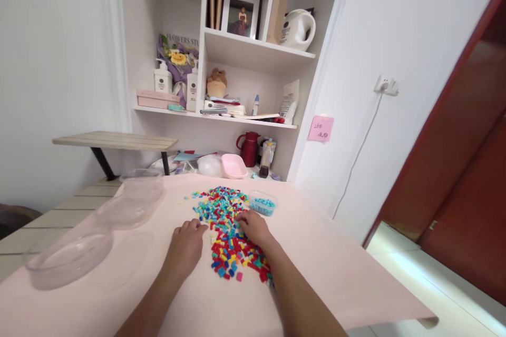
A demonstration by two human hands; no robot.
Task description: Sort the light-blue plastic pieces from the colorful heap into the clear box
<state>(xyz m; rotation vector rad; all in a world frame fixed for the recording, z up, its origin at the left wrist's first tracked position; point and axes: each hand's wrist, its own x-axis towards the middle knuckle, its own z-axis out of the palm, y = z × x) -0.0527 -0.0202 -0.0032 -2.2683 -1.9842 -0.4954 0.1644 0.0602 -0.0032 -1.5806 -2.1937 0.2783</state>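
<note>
A pile of small toy building bricks in red, blue, yellow, white and turquoise spreads over the middle of the pink-covered table. My right hand reaches into the pile from the right, its fingers bent down among the bricks; what lies between the fingertips is hidden. Just left of the pile, my left hand rests low over the cloth with its fingers curled in, and I cannot see anything inside them. Behind my right hand stands a clear plastic box holding turquoise bricks.
Clear oval plastic containers line the left side of the table. At the back are a pink tray, a red jug and a bottle of dark liquid. A small wooden stand is at the left, below white shelves.
</note>
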